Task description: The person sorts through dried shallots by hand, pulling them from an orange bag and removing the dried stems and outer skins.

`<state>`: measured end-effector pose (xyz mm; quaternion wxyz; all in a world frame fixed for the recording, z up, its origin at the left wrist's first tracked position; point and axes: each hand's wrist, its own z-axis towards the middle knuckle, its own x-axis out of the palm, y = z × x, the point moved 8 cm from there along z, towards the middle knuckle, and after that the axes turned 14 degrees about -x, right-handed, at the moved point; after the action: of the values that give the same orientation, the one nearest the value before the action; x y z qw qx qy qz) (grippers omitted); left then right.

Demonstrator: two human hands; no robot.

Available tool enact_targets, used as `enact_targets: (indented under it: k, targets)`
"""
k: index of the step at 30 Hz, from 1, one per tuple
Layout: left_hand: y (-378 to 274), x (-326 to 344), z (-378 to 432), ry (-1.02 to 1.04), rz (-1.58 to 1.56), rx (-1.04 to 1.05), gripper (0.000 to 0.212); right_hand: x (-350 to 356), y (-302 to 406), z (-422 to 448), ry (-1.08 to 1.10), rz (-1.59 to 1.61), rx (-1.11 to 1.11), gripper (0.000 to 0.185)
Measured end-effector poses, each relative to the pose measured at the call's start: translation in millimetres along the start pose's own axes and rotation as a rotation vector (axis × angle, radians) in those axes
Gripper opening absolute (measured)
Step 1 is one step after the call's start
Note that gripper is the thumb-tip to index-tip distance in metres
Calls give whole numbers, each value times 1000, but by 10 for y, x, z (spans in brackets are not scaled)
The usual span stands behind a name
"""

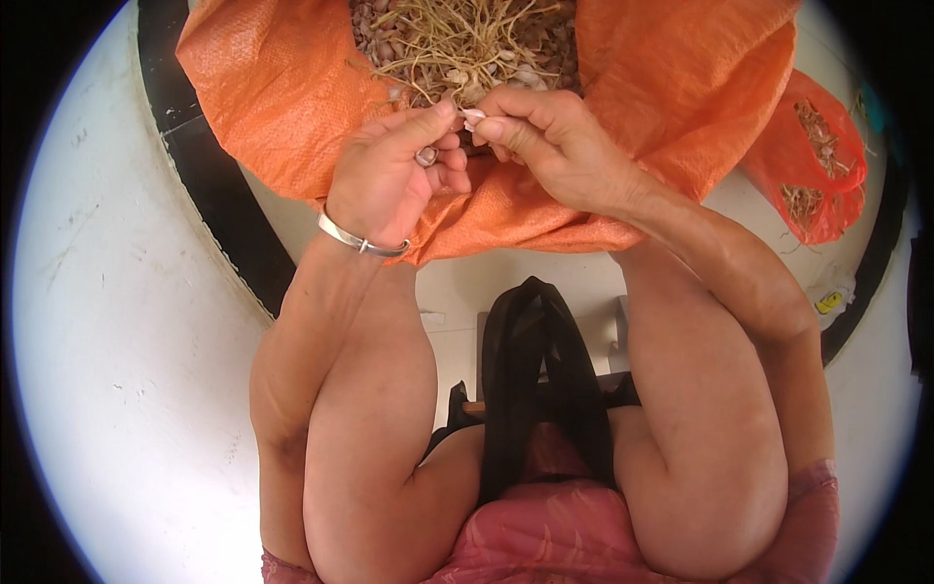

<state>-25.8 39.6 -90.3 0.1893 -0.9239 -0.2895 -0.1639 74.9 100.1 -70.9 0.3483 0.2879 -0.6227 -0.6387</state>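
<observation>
Over the mouth of an orange woven sack (277,95), my two hands meet almost fingertip to fingertip. The thumb and index finger of my right hand (551,142) pinch a small pale garlic clove (474,117). My left hand (398,164), palm partly up, has its thumb and index finger at the clove's left end. A round greyish-brown piece, maybe a ring or another clove, shows at its fingers (426,156). Inside the sack lie many loose garlic cloves (379,44), with a bundle of dry garlic stalks or roots (467,36) on top.
At the right, a red plastic bag (839,212) holding dry stalks or roots rests on the pale tiled floor (467,281). A small clear wrapper with a yellow mark (830,301) lies below it. Black strap-like cloth (511,365) hangs between the knees. Dark floor bands curve at both sides.
</observation>
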Motion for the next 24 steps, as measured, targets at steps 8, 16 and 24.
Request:
enact_targets:
  k: [8,16,24]
  targets:
    - [-141,146,-229,-257,657,120,16,-94,-42,-47,-91,37,68,20]
    - [-101,217,-192,-303,780,196,13,-50,-84,-20,-257,266,252,27]
    - [-28,187,-171,-217,596,56,16,52,-187,-139,-262,529,429,23]
